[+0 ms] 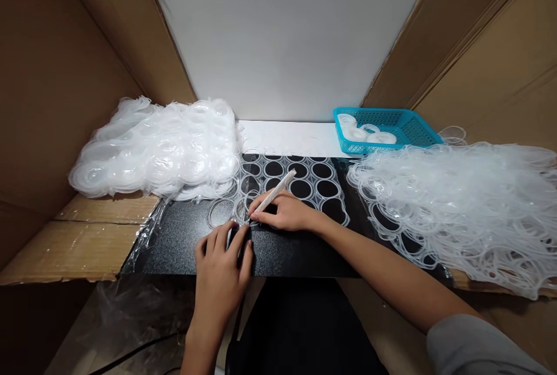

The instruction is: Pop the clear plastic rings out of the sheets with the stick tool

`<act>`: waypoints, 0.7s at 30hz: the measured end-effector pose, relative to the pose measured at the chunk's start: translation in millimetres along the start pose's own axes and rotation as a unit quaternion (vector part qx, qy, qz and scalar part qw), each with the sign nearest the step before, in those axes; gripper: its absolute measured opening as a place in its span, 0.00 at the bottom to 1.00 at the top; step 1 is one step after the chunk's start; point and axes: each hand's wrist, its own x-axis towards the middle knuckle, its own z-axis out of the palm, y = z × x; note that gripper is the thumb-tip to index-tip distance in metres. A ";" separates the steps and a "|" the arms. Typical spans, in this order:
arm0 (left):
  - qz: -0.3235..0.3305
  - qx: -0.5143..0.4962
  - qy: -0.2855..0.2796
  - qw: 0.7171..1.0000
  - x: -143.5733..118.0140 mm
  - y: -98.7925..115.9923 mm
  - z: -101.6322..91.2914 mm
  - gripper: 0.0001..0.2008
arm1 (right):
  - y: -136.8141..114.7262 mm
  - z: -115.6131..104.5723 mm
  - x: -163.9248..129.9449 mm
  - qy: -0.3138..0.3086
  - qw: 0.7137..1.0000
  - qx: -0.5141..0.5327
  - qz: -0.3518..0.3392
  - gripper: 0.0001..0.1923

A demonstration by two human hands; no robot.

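A translucent sheet of joined rings (311,180) lies on a black speckled board (174,241), its round holes showing dark. My right hand (285,211) pinches a slim white pen-like tool (276,190) over the sheet's front left part. The tool's upper end slants up to the right; its working tip is too small to make out. My left hand (223,262) lies with fingers apart at the board's front, fingertips at the lower edge of a clear ring (209,212). Whether those fingertips press on the ring I cannot tell.
A thick stack of ring sheets (174,143) stands at the left. A loose, tangled heap of ring sheets (470,206) spreads over the right side. Behind it sits a blue basket (413,112) with several white rings (382,138) inside. Cardboard walls (491,67) flank the workplace.
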 end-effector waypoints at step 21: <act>-0.016 -0.019 0.003 1.000 1.8 -0.3 -1.4 0.14 | 1.0 0.8 0.4 -0.023 0.995 -0.048 -0.085 0.08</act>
